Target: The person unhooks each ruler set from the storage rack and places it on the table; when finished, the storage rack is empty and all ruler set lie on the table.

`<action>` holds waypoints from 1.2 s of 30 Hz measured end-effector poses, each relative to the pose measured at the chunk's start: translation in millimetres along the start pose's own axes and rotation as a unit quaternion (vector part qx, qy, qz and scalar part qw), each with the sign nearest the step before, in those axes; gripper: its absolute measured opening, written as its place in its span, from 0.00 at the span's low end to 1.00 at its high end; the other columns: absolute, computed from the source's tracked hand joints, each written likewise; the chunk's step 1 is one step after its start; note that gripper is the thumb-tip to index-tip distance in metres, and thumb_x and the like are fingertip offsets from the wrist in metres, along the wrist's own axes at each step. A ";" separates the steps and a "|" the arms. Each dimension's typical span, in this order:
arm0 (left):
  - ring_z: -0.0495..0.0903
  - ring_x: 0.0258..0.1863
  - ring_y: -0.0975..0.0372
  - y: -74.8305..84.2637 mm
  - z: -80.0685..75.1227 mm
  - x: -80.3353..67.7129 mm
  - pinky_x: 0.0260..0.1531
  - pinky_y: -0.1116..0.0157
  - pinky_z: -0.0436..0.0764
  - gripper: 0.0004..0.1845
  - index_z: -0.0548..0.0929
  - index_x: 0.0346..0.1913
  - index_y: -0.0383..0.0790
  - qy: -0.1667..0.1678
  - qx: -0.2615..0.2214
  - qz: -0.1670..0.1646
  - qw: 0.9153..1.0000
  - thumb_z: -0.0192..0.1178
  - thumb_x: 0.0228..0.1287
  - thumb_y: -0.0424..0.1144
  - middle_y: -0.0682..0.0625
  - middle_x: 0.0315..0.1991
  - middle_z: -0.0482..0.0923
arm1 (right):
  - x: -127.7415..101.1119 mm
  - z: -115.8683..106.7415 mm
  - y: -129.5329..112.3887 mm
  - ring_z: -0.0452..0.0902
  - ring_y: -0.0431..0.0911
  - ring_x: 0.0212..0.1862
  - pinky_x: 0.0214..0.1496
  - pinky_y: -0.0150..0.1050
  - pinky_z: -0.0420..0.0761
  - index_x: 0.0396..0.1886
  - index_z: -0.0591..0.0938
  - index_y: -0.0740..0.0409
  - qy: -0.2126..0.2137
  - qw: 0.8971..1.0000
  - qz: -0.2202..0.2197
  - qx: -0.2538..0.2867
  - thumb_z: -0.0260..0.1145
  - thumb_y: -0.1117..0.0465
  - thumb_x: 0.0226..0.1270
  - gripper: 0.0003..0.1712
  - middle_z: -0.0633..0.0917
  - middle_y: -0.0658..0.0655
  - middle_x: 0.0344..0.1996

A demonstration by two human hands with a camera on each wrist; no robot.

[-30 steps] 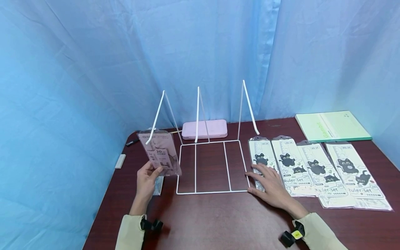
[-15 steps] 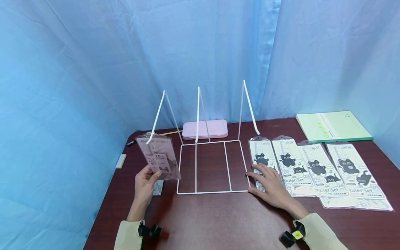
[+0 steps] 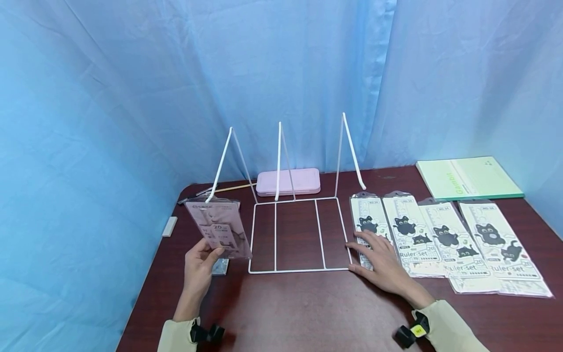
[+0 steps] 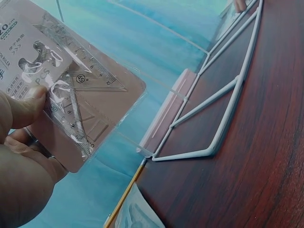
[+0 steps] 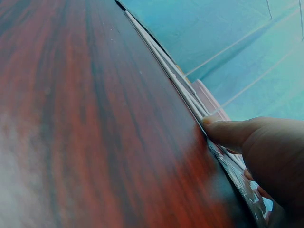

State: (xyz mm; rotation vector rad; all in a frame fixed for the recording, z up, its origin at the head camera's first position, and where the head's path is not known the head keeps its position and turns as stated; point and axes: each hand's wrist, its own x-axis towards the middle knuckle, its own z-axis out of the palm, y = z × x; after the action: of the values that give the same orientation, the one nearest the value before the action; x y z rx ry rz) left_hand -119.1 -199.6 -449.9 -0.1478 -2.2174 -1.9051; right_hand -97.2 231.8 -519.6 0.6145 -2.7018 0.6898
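A person's left hand (image 3: 199,264) pinches a pink ruler pack (image 3: 218,228) by its lower edge and holds it upright above the counter (image 3: 299,308), thumb on the clear front, as the left wrist view shows (image 4: 61,90). The pack hangs just left of the white wire rack (image 3: 295,234), level with its left bay and not yet inside; all three bays look bare. Beneath the hand lies a small clear packet (image 3: 219,267), partly hidden.

The right hand (image 3: 381,262) rests flat, fingers relaxed and spread, on the near end of the first cat-print ruler set (image 3: 368,225), with its thumb tip touching the rack's front right corner. The right wrist view shows that thumb (image 5: 228,133) against the white wire. Nothing is gripped on this side.

Right of that hand three more ruler sets (image 3: 457,239) lie flat in a row, overlapping at their edges, so judging by the layout five packs remain outside the rack and the sorting has barely begun.

Beyond the pink pack the rack's leftmost slanted upright (image 3: 220,164) rises close to its top edge and could snag it on the way in. Farther back sit a pink case (image 3: 288,182), a pencil (image 3: 235,187) and a dark pen (image 3: 186,200); a white eraser (image 3: 169,227) lies at the counter's left edge, a green notebook (image 3: 468,177) far right, and a blue curtain (image 3: 281,73) behind.
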 end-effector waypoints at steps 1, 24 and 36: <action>0.86 0.36 0.72 0.6 -0.3 -0.5 0.38 0.73 0.84 0.12 0.80 0.50 0.22 -0.001 0.002 0.001 1.000 0.59 0.65 0.21 0.64 0.37 0.87 | 0.0 0.0 0.1 0.64 0.65 0.69 0.67 0.68 0.59 0.60 0.82 0.51 0.000 1.000 0.000 0.000 0.76 0.52 0.55 0.30 0.76 0.64 0.65; 0.85 0.34 0.73 15.0 -14.0 -13.3 0.34 0.75 0.81 0.14 0.84 0.44 0.35 0.032 -0.020 0.045 0.998 0.58 0.63 0.17 0.61 0.35 0.88 | -0.1 0.2 1.3 0.64 0.65 0.69 0.67 0.67 0.59 0.60 0.82 0.51 0.003 1.000 -0.006 -0.004 0.76 0.52 0.55 0.31 0.76 0.64 0.65; 0.86 0.40 0.72 9.4 -37.0 -9.9 0.37 0.76 0.82 0.18 0.83 0.47 0.37 0.038 -0.128 0.095 0.987 0.53 0.65 0.15 0.56 0.40 0.89 | -0.5 -0.4 -0.2 0.64 0.65 0.69 0.67 0.68 0.59 0.60 0.82 0.52 0.000 1.000 -0.003 -0.001 0.75 0.52 0.55 0.31 0.76 0.64 0.65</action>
State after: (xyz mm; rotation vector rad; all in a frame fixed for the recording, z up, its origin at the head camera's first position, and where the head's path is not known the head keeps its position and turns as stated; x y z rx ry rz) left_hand -103.9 -234.0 -438.0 -0.3095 -1.8321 -2.0421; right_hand -96.6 232.0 -519.4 0.6215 -2.6999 0.6847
